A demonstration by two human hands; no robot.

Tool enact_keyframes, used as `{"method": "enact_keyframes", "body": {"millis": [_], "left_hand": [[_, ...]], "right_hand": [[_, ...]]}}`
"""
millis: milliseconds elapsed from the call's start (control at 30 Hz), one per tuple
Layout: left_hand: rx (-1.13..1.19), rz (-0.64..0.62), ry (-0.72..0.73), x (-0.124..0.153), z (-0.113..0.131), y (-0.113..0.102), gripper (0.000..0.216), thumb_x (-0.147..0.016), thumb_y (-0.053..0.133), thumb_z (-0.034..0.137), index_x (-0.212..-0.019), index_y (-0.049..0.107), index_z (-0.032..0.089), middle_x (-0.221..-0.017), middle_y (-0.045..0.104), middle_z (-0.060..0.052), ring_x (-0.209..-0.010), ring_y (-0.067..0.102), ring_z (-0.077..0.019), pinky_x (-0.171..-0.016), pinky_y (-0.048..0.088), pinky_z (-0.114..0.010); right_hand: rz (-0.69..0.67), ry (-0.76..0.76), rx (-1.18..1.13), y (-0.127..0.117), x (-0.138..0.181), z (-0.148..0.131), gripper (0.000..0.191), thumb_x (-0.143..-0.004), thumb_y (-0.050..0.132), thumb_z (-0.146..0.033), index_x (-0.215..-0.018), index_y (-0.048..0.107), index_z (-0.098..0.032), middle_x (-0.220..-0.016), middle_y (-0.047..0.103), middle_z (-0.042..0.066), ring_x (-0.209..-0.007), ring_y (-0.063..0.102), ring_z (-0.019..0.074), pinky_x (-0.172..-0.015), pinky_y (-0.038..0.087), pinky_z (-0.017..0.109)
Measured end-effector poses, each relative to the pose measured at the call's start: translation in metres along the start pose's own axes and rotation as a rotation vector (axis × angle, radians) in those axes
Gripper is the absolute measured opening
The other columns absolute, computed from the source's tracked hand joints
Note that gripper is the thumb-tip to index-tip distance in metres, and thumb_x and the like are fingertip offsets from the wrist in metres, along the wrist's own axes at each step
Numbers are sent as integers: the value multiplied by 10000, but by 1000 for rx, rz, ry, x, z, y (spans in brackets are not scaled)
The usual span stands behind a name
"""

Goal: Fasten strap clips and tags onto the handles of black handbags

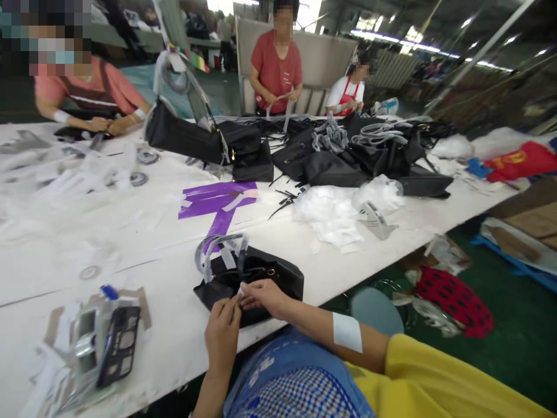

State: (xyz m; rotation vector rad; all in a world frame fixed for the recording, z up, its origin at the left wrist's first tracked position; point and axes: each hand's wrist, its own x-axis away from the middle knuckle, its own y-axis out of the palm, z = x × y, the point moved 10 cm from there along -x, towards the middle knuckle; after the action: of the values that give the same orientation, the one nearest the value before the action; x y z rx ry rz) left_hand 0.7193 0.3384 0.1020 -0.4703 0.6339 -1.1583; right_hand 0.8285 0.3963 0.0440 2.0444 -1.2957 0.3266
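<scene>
A black handbag (pixel 265 273) with wrapped grey handles (pixel 217 247) lies on the white table (pixel 143 232) just in front of me. My left hand (pixel 223 334) and my right hand (pixel 265 296) meet at its near edge. Both pinch a small white piece of paper or tape (pixel 239 291) against the bag. A white patch is stuck on my right forearm.
A pile of black handbags (pixel 331 154) fills the far middle of the table, with white wrapping (pixel 335 212) and purple tape strips (pixel 217 200) nearer. Three other people work across the table. Paper scraps and a black tray (pixel 117 345) lie at my left. The table edge runs diagonally on my right.
</scene>
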Motion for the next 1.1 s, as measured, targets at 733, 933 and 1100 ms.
{"method": "enact_keyframes", "body": {"millis": [733, 933, 1100], "left_hand": [[645, -149, -614, 19, -27, 43, 334, -816, 580, 464, -902, 666, 153, -807, 676, -49, -711, 635, -158, -653, 538, -282], [526, -127, -625, 22, -22, 42, 416, -784, 585, 519, -939, 666, 142, -854, 695, -85, -742, 651, -198, -648, 536, -304], [545, -156, -783, 33, -36, 52, 542, -622, 682, 623, -956, 698, 196, -857, 724, -62, -737, 667, -228, -636, 533, -317]], "right_hand": [[-7, -349, 792, -7, 2, -30, 304, -790, 603, -460, -704, 720, -194, -623, 700, 35, -591, 651, 185, -577, 457, 268], [41, -327, 913, -9, -3, -32, 166, -730, 635, -305, -696, 729, -173, -646, 709, 32, -589, 619, 156, -517, 384, 227], [-4, -206, 872, -18, -10, -33, 123, -680, 686, -275, -726, 750, -181, -632, 704, -3, -578, 607, 129, -504, 380, 199]]}}
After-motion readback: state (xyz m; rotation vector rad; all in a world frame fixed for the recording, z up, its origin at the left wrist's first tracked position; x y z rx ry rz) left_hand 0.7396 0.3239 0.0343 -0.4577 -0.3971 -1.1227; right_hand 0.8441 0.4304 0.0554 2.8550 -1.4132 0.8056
